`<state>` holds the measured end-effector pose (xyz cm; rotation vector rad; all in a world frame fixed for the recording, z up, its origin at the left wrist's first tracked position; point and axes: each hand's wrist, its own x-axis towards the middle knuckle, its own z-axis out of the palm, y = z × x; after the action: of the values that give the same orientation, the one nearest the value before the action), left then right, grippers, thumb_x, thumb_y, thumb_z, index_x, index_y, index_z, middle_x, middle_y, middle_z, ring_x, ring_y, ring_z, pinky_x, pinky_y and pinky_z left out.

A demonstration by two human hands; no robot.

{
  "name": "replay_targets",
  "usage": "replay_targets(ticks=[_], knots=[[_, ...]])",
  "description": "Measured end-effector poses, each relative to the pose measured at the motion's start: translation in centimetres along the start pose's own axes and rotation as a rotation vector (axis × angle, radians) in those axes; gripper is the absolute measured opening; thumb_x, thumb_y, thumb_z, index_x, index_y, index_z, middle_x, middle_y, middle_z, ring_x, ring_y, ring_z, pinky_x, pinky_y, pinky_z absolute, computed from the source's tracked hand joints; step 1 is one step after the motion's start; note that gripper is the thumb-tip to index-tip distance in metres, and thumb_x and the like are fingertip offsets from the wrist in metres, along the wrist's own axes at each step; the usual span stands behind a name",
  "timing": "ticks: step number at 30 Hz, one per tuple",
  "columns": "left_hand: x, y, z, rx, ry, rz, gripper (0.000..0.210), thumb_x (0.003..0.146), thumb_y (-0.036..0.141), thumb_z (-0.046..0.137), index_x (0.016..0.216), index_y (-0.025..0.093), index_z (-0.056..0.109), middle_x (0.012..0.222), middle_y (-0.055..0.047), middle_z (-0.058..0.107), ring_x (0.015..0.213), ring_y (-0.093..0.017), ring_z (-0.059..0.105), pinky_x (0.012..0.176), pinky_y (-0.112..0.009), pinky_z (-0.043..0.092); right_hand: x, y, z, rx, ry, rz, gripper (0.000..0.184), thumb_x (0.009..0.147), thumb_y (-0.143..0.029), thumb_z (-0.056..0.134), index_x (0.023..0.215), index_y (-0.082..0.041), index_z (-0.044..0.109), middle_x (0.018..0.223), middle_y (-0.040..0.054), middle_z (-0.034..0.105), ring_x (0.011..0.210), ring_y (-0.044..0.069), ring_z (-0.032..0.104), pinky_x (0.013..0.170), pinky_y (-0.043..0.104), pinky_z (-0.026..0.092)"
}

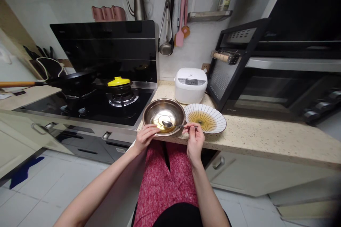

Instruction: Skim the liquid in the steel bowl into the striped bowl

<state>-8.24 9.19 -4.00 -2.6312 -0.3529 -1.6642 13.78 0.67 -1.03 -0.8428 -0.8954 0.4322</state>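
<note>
On my feed the speckled counter [269, 134] gave the most room for moving, running on between three and four o'clock from the steel bowl [163, 107]; its front edge lay close under that bowl's near rim at six. The black hob [93, 109] bordered nine o'clock. The dark oven [269, 94] stood farther off, between two and three, and the white rice cooker [191, 90] took up one o'clock. The striped plate [220, 123] crowded three o'clock (I couldn't tell whether the rims touched), a yellowish pool [207, 122] across its middle.

I had the left hand [145, 135] between seven and eight o'clock, fingers laid over the bowl's rim; the thumb was hidden, so I couldn't tell whether they pinched it. The right hand [195, 140], at four o'clock, gripped the spoon [167, 123] by its handle between thumb and fingers. From those fingers the spoon pointed to nine o'clock, its head over the bowl's near half, just beside the left fingertips.
</note>
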Motion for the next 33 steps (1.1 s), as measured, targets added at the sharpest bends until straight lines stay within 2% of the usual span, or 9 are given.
replay_targets(ticks=[9, 17, 27, 33], knots=[[-0.2, -0.1, 0.0, 0.008, -0.004, -0.001, 0.026, 0.104, 0.022, 0.056, 0.125, 0.019, 0.071, 0.104, -0.010, 0.079, 0.110, -0.024, 0.072, 0.093, -0.040, 0.060, 1.0, -1.0, -0.8, -0.039, 0.108, -0.070, 0.027, 0.099, -0.046, 0.059, 0.092, -0.020, 0.060, 0.084, 0.0010, 0.066, 0.064, 0.011, 0.060, 0.065, 0.026, 0.052], [-0.2, -0.1, -0.1, 0.005, -0.004, 0.001, 0.026, 0.104, 0.022, 0.057, 0.126, 0.019, 0.071, 0.105, -0.010, 0.079, 0.110, -0.024, 0.072, 0.092, -0.040, 0.060, 2.0, -2.3, -1.0, 0.016, 0.187, -0.112, 0.024, 0.098, -0.043, 0.062, 0.091, -0.020, 0.060, 0.083, 0.0000, 0.064, 0.065, 0.010, 0.059, 0.065, 0.026, 0.051], [-0.4, -0.3, 0.2, 0.005, 0.014, 0.006, 0.027, 0.104, 0.021, 0.056, 0.127, 0.020, 0.071, 0.106, -0.010, 0.079, 0.110, -0.024, 0.072, 0.091, -0.040, 0.061, 3.0, -2.7, -3.0, -0.089, 0.330, -0.207, 0.025, 0.099, -0.044, 0.058, 0.092, -0.020, 0.057, 0.085, 0.0011, 0.063, 0.066, 0.011, 0.059, 0.067, 0.027, 0.051], [-0.2, -0.2, 0.0, 0.006, 0.014, 0.014, 0.028, 0.104, 0.021, 0.057, 0.128, 0.020, 0.070, 0.105, -0.010, 0.079, 0.109, -0.024, 0.072, 0.091, -0.039, 0.060, 2.8, -2.7, -4.2, -0.207, 0.350, -0.276, 0.026, 0.100, -0.043, 0.057, 0.091, -0.019, 0.060, 0.085, 0.0018, 0.064, 0.066, 0.012, 0.060, 0.067, 0.027, 0.051]])
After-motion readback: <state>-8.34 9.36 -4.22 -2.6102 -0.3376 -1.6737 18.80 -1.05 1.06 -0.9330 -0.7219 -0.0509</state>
